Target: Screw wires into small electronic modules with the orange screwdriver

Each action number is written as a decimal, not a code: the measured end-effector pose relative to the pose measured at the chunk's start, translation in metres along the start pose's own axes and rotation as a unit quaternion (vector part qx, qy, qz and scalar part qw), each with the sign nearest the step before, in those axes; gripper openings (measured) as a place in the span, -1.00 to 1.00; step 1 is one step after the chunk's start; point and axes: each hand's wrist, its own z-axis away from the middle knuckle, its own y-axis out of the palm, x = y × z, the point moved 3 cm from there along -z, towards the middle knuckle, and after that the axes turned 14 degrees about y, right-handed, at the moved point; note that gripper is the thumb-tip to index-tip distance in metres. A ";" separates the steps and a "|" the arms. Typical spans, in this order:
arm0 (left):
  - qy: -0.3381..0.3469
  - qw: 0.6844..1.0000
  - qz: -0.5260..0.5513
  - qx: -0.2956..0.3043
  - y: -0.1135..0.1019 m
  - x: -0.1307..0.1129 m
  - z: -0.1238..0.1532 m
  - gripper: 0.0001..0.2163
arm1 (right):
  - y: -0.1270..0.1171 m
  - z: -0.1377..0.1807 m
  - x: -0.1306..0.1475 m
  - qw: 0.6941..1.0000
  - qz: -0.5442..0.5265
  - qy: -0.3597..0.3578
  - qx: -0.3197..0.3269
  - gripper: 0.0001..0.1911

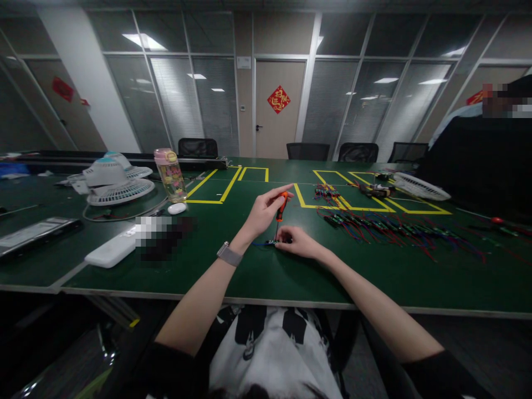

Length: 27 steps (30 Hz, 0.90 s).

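My left hand (266, 211), with a watch (228, 254) on its wrist, is closed around the orange and black handle of a screwdriver (281, 206). The screwdriver stands nearly upright, its thin shaft pointing down at a small circuit board (271, 243) on the green table. Low over the table, my right hand (296, 242) curls its fingers around the board's right side, by the screwdriver's tip. A dark wire runs out from the board's left. Whether the tip sits in a screw is too small to tell.
Many small boards with red and blue wires (382, 224) lie to the right. Yellow tape (203, 201) marks the green table (249, 280). On the left are a white fan (118, 185), a bottle (170, 176) and a white case (177, 208). Another person (474, 160) is at the right.
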 end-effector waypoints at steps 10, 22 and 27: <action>0.009 0.999 -0.031 -0.007 -0.001 -0.003 0.000 -0.69 | 0.000 0.000 0.001 1.000 0.000 -0.002 -0.005 -0.92; -0.014 1.000 -0.011 -0.023 -0.004 -0.001 -0.001 -0.71 | 0.001 -0.001 0.000 1.000 0.009 -0.005 -0.014 -0.92; 0.012 0.994 -0.091 -0.055 -0.006 -0.002 0.000 -0.76 | 0.000 0.000 0.002 1.000 0.009 0.001 -0.012 -0.92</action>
